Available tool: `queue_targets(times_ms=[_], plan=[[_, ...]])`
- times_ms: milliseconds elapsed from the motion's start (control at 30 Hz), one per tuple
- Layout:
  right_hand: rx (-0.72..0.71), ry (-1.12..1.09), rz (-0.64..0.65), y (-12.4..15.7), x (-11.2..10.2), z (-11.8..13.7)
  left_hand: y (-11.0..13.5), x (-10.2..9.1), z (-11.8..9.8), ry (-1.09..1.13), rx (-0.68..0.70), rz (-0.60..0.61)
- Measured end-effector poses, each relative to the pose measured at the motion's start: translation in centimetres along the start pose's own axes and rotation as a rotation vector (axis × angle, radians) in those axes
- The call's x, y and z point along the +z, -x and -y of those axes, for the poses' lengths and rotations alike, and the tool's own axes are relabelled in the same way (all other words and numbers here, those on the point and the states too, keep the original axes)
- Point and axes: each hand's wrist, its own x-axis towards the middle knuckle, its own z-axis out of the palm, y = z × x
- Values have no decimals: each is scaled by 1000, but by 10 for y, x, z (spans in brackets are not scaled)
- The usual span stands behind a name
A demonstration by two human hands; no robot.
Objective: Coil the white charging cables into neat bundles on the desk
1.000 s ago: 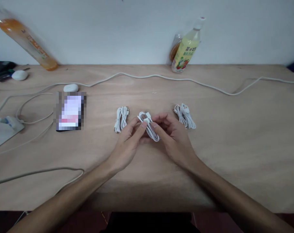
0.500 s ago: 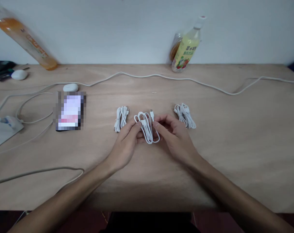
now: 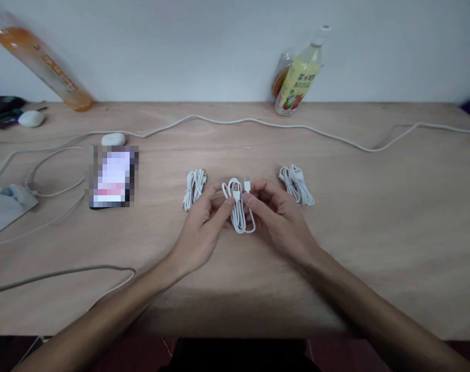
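Note:
A white USB cable [image 3: 240, 216], looped into a loose coil, is held between my two hands above the table. My left hand [image 3: 207, 222] grips the coil from the left, its thumb on the cable just below the larger USB plug. From the other side, my right hand [image 3: 279, 212] pinches the cable under its smaller plug [image 3: 247, 184], which points up and away. The fingers behind the coil are partly hidden. One tied white cable bundle [image 3: 195, 188] lies beyond my left hand, another bundle [image 3: 297, 185] beyond my right.
On the left lie a phone [image 3: 112, 178] with a blurred screen, a white earbud case [image 3: 113, 139] and loose cords. A long white cord [image 3: 250, 120] crosses the table's back. Against the wall lean an orange drink bottle [image 3: 44, 67] and a yellow one [image 3: 299, 80].
The left hand has shifted slightly right with the coil, bringing the larger plug closer to the smaller one. The right hand has barely moved. The two tied bundles lie as before.

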Motion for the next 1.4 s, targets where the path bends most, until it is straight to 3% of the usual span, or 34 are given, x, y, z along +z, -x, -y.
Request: queue_targets(times_ms=[233,900,1400], plan=[[-91,35,-104,3,5,-1,3,1,0,-47,42,-7],[-54,217,-141,0,1,4,6,0,2,-164,54,52],[-78,46,-99,2,3,2,3,-1,-3,-70,57,1]])
